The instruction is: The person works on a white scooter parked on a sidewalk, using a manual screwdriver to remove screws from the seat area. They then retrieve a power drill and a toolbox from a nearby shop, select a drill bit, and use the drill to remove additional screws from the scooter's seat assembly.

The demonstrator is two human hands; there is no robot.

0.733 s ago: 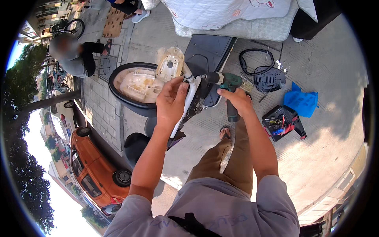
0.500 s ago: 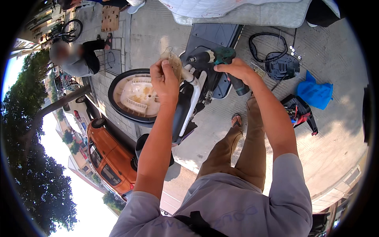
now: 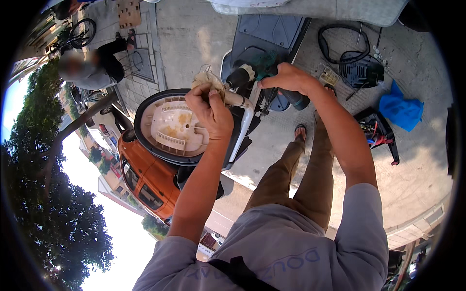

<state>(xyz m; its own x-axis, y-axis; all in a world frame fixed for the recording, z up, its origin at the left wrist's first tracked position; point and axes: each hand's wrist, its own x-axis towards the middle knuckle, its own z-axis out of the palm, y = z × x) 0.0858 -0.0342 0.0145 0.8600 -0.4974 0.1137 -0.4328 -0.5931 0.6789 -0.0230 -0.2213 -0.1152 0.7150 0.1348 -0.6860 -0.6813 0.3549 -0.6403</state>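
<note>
My left hand (image 3: pixel 211 107) is closed, pinching a thin, yellowish translucent plastic piece (image 3: pixel 208 77) between thumb and fingers. It is above the edge of an oval beige pan with a black rim (image 3: pixel 167 130). In my right hand (image 3: pixel 290 79) is a green and black cordless drill (image 3: pixel 294 99), fingers wrapped round its grip. The drill's chuck points left, close to the plastic piece; whether its tip touches, I cannot tell. Both hands are over a scooter with a dark grey footboard (image 3: pixel 269 35) and a white side bar (image 3: pixel 244 131).
Right of the scooter lie a black ring-shaped trim (image 3: pixel 322 46), a black plastic panel (image 3: pixel 363 73), a small clear parts box (image 3: pixel 329 77) and scattered small parts. A blue cloth (image 3: pixel 402 107) lies beside an open toolbox (image 3: pixel 377 130). An orange car (image 3: pixel 145 174) and a seated person (image 3: pixel 99 72) are leftward.
The drill's chuck has come closer to the plastic piece in my left hand. My view has shifted, so the pan, car and scooter sit farther right.
</note>
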